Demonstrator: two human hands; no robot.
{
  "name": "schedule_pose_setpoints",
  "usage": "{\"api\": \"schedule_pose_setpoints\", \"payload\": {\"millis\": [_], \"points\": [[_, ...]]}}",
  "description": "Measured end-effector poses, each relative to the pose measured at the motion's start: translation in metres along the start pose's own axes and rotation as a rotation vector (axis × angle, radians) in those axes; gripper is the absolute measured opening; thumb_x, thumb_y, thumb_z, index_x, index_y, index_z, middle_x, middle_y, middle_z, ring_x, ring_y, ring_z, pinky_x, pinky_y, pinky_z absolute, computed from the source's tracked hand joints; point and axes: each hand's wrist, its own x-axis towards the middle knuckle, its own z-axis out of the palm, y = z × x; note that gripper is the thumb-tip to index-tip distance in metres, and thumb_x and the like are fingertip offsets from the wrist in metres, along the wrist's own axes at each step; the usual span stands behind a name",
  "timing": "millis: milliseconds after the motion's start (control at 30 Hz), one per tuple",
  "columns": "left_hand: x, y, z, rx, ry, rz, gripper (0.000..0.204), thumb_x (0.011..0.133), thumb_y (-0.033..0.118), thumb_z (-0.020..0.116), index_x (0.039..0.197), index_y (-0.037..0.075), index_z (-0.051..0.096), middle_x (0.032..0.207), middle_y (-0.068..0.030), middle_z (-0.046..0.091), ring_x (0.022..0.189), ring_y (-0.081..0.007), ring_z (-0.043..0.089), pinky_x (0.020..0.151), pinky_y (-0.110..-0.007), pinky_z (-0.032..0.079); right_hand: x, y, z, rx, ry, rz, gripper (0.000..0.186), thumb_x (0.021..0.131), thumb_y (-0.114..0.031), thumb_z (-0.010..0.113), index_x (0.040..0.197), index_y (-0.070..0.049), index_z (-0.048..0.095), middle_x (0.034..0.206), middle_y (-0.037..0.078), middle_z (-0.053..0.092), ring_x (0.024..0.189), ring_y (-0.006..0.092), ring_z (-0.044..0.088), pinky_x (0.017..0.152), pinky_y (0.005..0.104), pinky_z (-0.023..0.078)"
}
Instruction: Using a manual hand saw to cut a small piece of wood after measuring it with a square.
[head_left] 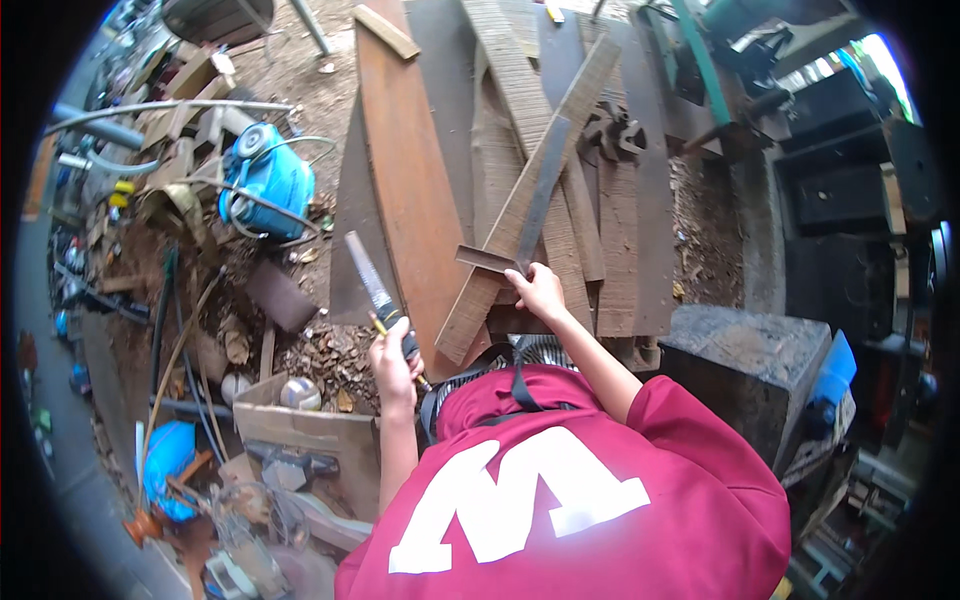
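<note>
My left hand (395, 370) is closed around the black grip of a small hand saw (368, 272), its narrow grey blade pointing up and away. A thin yellowish stick, like a pencil (377, 322), is tucked in the same hand. My right hand (540, 293) pinches a try square (541, 192) near its corner. The square's metal blade lies along a narrow rough-sawn plank (590, 82), and its brown stock (487, 260) juts across the plank to the left. That plank lies slanted over another long board (515, 75).
A wide reddish-brown board (405, 130) lies left of the planks on the dark worktop (655, 230). A dark metal piece (615, 135) rests at its far right. Left are a blue tank (268, 180) and scrap; a dark block (745, 340) stands right, a cardboard box (310, 430) lower left.
</note>
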Motion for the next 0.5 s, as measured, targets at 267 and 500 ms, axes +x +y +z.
{"api": "schedule_pose_setpoints", "payload": {"millis": [267,500], "points": [[-0.039,-0.041,0.019,0.084,0.128,0.119,0.021,0.08,0.023,0.057,0.071,0.006,0.051,0.054,0.0027,0.045,0.039,-0.0025,0.037,0.035,-0.017,0.028,-0.022,0.003,-0.036,0.609,-0.369,-0.058,0.018,0.077,-0.019,0.061,0.082,-0.005,0.051,0.075,0.008,0.061,0.061,0.015,0.062,0.046,0.0201,0.041],[-0.121,-0.14,0.011,0.233,0.481,0.407,0.025,0.082,0.028,0.056,0.074,0.004,0.055,0.061,0.0017,0.052,0.051,-0.0031,0.046,0.041,-0.021,0.036,-0.06,0.011,-0.1,0.57,-0.715,-0.092,0.012,0.077,-0.009,0.057,0.085,-0.002,0.051,0.071,0.007,0.058,0.064,0.0142,0.057,0.054,0.0229,0.043]]}}
